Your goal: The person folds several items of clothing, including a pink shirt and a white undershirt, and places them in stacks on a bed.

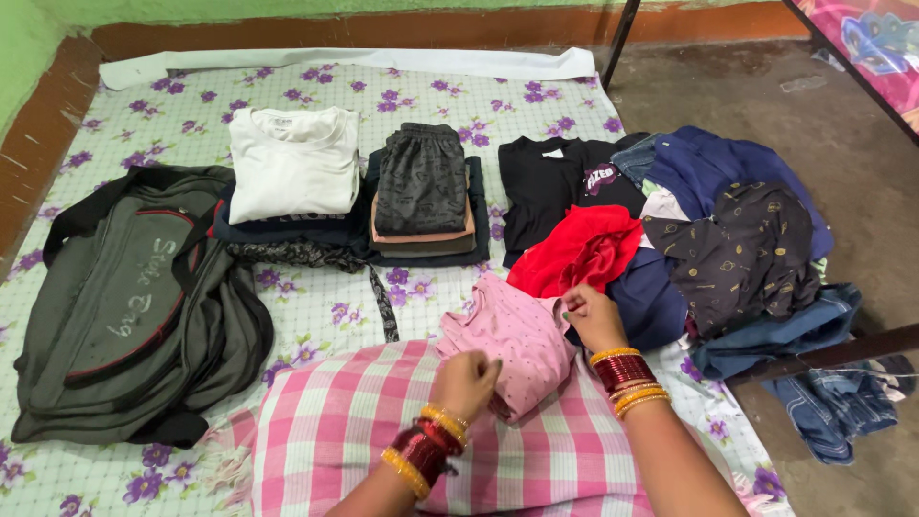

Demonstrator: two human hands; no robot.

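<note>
A pink dotted garment [512, 335] lies half folded on a pink and white checked cloth [335, 421] in front of me. My left hand [466, 383] is closed on the garment's near edge. My right hand [592, 316] pinches its far right corner, beside a red cloth [579, 251]. Both wrists wear red and gold bangles.
A grey backpack [124, 297] lies at the left. Folded stacks stand behind: a white shirt [292, 163] and grey patterned shorts [421, 182]. A black shirt [546, 182] and a loose pile of dark clothes [737, 249] sit right. A metal bed frame [823, 354] crosses the right edge.
</note>
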